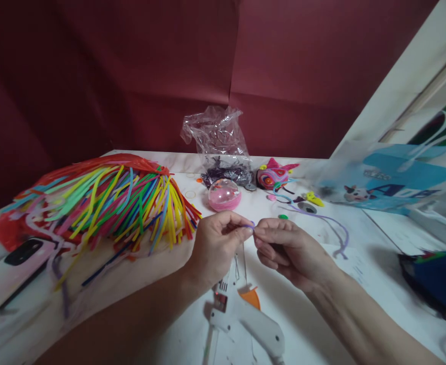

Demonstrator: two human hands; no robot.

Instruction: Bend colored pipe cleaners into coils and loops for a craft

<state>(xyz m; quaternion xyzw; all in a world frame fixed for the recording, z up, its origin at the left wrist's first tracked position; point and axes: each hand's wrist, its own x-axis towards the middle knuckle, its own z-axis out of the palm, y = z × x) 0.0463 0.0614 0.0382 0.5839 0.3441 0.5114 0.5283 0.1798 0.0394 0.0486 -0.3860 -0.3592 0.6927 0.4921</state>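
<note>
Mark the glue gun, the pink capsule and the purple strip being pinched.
glue gun (248, 318), head view, on its white body.
pink capsule (224, 195), head view, middle of its dome.
purple strip (250, 224), head view, the short bit showing at the pinch.

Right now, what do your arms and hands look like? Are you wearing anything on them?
Each grip is a bare hand: no gloves, rings or watch on the left hand or the right hand. Both forearms are bare too, with no sleeve in view.
</note>
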